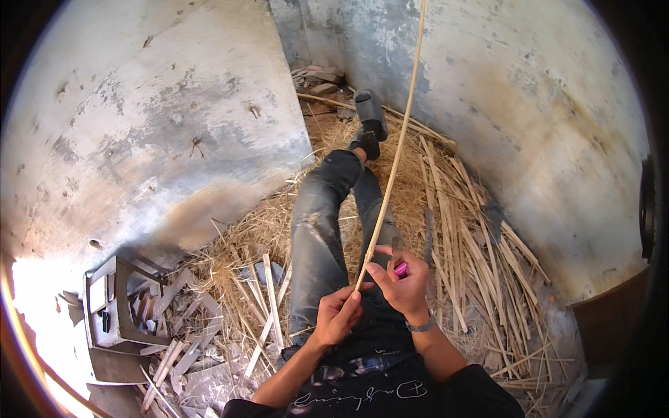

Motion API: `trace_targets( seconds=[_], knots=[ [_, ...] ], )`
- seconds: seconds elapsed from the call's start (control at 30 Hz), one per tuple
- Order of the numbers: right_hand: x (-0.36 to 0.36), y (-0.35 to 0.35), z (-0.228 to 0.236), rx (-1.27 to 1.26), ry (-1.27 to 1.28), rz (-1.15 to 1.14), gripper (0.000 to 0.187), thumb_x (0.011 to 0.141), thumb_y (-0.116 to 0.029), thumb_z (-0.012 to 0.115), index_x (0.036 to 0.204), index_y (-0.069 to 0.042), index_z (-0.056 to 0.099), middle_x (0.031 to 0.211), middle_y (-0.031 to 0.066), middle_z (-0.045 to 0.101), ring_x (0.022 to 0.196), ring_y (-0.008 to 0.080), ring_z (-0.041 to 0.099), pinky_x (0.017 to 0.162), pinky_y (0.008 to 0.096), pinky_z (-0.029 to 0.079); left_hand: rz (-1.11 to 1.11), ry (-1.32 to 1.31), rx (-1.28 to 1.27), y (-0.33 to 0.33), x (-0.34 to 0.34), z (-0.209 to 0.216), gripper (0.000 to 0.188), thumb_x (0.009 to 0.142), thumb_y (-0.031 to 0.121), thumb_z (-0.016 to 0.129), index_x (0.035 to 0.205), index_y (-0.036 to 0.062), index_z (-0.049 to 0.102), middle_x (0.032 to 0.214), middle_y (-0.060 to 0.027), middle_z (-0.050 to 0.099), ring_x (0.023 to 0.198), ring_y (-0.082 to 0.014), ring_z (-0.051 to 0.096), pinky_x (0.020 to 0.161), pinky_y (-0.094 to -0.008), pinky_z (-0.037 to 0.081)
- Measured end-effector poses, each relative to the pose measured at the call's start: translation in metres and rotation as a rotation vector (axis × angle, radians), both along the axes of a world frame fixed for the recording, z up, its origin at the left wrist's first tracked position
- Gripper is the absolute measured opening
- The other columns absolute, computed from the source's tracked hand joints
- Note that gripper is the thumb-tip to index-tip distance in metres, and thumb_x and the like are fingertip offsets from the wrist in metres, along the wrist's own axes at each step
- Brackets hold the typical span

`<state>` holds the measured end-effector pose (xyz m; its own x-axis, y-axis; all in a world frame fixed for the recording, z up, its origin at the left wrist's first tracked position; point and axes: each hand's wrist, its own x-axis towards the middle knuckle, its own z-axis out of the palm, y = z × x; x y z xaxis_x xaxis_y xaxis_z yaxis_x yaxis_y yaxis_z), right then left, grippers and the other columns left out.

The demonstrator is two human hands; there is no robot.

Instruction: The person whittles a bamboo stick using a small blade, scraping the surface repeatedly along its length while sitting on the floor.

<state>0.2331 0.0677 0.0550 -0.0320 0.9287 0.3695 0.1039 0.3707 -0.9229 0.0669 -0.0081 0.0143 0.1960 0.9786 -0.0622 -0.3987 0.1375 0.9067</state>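
A long, thin bamboo strip point(401, 146) rises from my lap, past my legs, to the top edge of the view. My left hand point(337, 315) pinches its lower end between thumb and fingers. Just above and to the right, my right hand point(402, 280) is closed around what looks like a small knife with a pink handle point(401, 270). A short grey blade seems to show at its fingers, mostly hidden. The right thumb and fingertips press against the strip.
My outstretched legs point(317, 230) lie over straw-like shavings point(244, 233). Many split bamboo strips point(481, 258) are piled on the right. A broken box-like frame point(111, 306) stands at lower left among scraps. Stained walls point(174, 125) close in on both sides.
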Motion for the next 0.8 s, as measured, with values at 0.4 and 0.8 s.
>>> trace_targets(
  seconds=[0.4,0.8],
  knots=[
    [0.013,0.026,-0.02,0.03,-0.167,-0.095,0.022,0.095,-0.014,0.076,0.08,0.0,0.071,0.062,0.0073,0.065,0.052,0.0121,0.059,0.049,0.0298,0.042,0.187,0.765,0.208,0.017,-0.004,-0.007,0.035,0.106,0.022,0.065,0.132,-0.0014,0.068,0.082,-0.0044,0.069,0.075,-0.0087,0.061,0.069,-0.0279,0.052],
    [0.008,0.04,-0.07,-0.23,0.216,-0.113,0.015,0.098,-0.015,0.071,0.092,-0.003,0.064,0.071,-0.0013,0.061,0.058,0.0042,0.05,0.051,0.0262,0.041,-0.185,-0.053,-0.288,0.015,-0.021,-0.012,0.049,0.114,0.034,0.048,0.143,-0.0052,0.055,0.062,0.0069,0.029,0.049,-0.0045,0.026,0.046,-0.0229,0.022]
  ],
)
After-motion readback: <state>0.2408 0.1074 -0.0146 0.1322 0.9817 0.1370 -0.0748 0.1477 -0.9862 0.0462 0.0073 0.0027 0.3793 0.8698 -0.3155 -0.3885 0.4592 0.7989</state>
